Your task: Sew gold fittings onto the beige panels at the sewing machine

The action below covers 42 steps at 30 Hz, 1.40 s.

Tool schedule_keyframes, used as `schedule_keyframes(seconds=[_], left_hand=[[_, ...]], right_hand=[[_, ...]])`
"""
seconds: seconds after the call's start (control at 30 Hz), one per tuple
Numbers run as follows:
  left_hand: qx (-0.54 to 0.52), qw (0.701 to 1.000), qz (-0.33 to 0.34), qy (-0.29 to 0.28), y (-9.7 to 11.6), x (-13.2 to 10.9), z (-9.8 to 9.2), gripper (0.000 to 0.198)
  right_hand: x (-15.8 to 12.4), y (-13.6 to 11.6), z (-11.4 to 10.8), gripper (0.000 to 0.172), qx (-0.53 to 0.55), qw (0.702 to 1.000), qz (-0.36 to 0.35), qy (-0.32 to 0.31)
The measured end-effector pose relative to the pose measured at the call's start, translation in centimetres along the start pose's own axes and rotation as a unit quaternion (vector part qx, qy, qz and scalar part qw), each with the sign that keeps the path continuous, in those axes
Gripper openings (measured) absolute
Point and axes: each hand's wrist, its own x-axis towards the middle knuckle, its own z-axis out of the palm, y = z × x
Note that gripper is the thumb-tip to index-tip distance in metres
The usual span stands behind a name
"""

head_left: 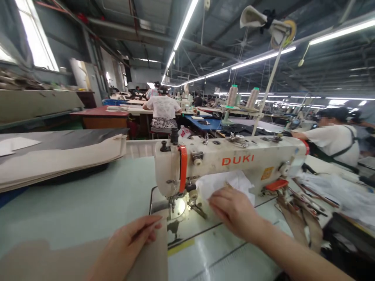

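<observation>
A white sewing machine (211, 160) marked DUKI stands before me, its lamp lighting the needle plate (178, 208). In front of the needle lies a beige sheet of material (155, 253), flat on the pale green table (117, 195). My left hand (131, 238) is closed, thumb and fingers pinching the sheet's edge near the presser foot. Under the machine's arm, my right hand (234, 212) reaches to a crumpled white sheet (205, 185). Its fingers are drawn together, and a small tan bit shows above them; what they grip is mostly hidden.
A stack of beige and black panels (111, 152) lies on the left. Beige straps (293, 222) and clear plastic (345, 195) sit at the right. Thread cones (232, 96) stand behind the machine. Co-workers sit ahead (162, 105) and at the right (336, 140).
</observation>
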Motion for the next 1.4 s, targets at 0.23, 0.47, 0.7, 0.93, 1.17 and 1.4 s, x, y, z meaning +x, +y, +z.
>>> schedule_keyframes(seconds=[0.23,0.47,0.7,0.93,1.17,1.4], left_hand=[[0.017,0.998,-0.05,0.02,0.4,1.0,-0.3,0.045],[0.048,0.997,-0.058,0.008,1.4,1.4,-0.8,0.051],[0.044,0.997,-0.065,0.018,1.7,1.4,-0.8,0.049],[0.035,0.997,-0.068,0.015,1.3,1.5,-0.8,0.048],[0.018,0.998,-0.06,0.014,1.1,1.7,-0.7,0.047],[0.035,0.999,-0.025,0.008,1.1,1.2,-0.8,0.039]], right_hand=[[1.0,7.5,1.4,0.02,-0.121,0.958,0.22,-0.14],[1.8,8.0,2.2,0.028,-0.134,0.948,0.222,-0.183],[2.3,8.9,1.7,0.024,-0.126,0.95,0.2,-0.205],[2.5,9.4,2.0,0.024,-0.083,0.958,0.203,-0.185],[1.6,8.4,1.2,0.026,0.048,0.968,0.232,-0.078],[0.0,5.1,0.6,0.014,0.219,0.944,0.241,0.042]])
